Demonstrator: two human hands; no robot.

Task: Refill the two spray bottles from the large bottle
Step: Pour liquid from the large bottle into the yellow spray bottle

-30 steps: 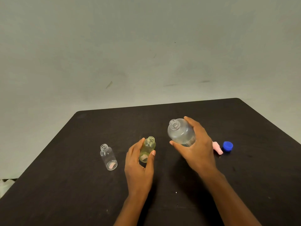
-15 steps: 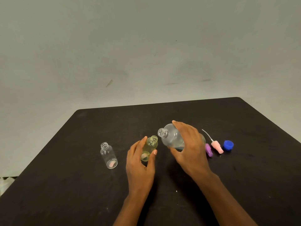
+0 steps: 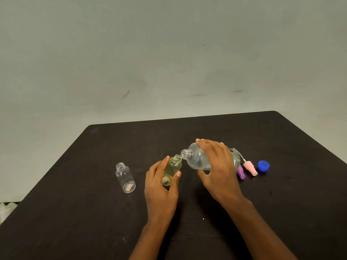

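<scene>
Here, near zone: we see a dark table (image 3: 75, 222) filling the lower frame, with both forearms entering from the bottom edge.
Left hand (image 3: 161, 186): we find it wrapped round the lower body of the yellow-tinted spray bottle (image 3: 171, 170), with the fingers curled on its left side and the thumb pressed on its right side.
Right hand (image 3: 217, 166): we find it gripping the large bottle (image 3: 197, 158), fingers spread over the top of the body and the thumb beneath on the near side.
Yellow-tinted spray bottle: uncapped, base on the table near the middle, open neck up and toward the large bottle.
Large bottle: lifted off the table and tipped nearly onto its side, with its open mouth pointing left, just beside the yellow bottle's neck. We cannot tell whether the two rims touch.
Clear spray bottle (image 3: 125, 178): uncapped and untouched, standing left of the left hand and apart from it. A pinkish patch shows through its base.
Obstructions: the right hand covers the middle of the large bottle, and hand and bottle partly hide the purple spray head (image 3: 241, 172).
Loose parts: we see a pink spray head (image 3: 250, 167) lying just right of the purple one, its thin tube running up-left behind the large bottle, and a blue cap (image 3: 263, 166) lies just right of that.
Far zone: a plain grey-green wall (image 3: 169, 53) stands behind the table.
</scene>
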